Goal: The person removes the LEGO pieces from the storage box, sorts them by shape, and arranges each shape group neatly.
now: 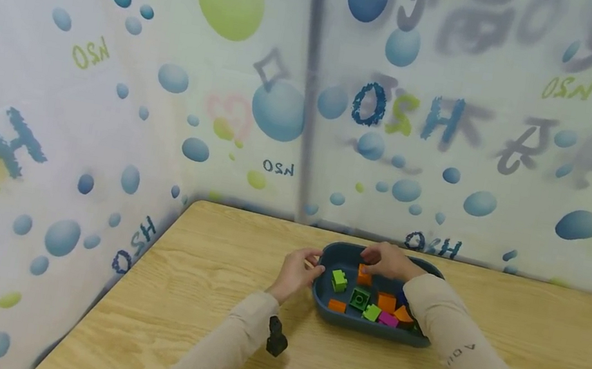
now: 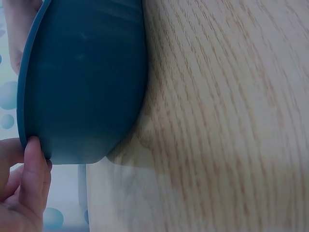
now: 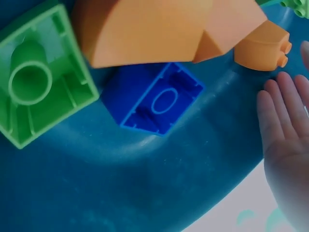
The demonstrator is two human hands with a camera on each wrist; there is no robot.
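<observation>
A dark teal tray [image 1: 366, 328] sits on the wooden table [image 1: 511, 338] and holds several toy bricks in orange, green, magenta and blue. My left hand [image 1: 300, 270] grips the tray's left rim, its thumb [image 2: 34, 179] lying against the outer wall of the tray [image 2: 87, 87]. My right hand [image 1: 389, 262] hovers over the tray's far side, just above an orange brick [image 1: 364, 277]. In the right wrist view its fingers [image 3: 282, 130] are straight and hold nothing, close to a small orange brick [image 3: 263, 46]. A blue brick [image 3: 154, 99] and a green brick [image 3: 36, 79] lie upside down.
Patterned plastic curtains with blue and green bubbles [image 1: 279, 110] close off the table's far and left sides. Bare wood [image 1: 187, 271] lies left of the tray and in front of it. A small black wrist camera [image 1: 276, 338] sits on my left forearm.
</observation>
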